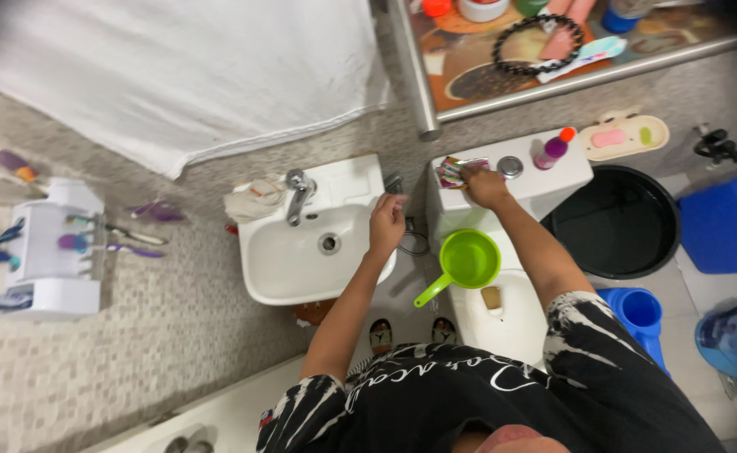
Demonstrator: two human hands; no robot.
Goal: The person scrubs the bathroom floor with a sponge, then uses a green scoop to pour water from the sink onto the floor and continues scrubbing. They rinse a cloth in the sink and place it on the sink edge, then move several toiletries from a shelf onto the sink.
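The left hand (pixel 387 220) grips a small metal sprayer head (pixel 393 182) at the right edge of the white sink (pixel 289 273), beside the tap (pixel 299 193). The right hand (pixel 484 186) presses on a colourful packet (pixel 454 171) lying on the toilet tank (pixel 544 186). A green scoop (pixel 467 260) rests on the toilet lid (pixel 511 323). A purple bottle (pixel 553 149) stands near the flush button (pixel 510 166).

— Where does the sink (pixel 301 252) sit?

— Left of the toilet tank (pixel 511 189), with the tap (pixel 299 195) at its back rim and a cloth (pixel 253 200) beside the tap.

— And on the tank?

— A small packet (pixel 452 170) at its left end, a bottle (pixel 553 149) at the right.

— The ladle (pixel 466 260)?

— On the toilet lid (pixel 502 315), before the tank. A basin (pixel 620 222) stands on the floor to the right.
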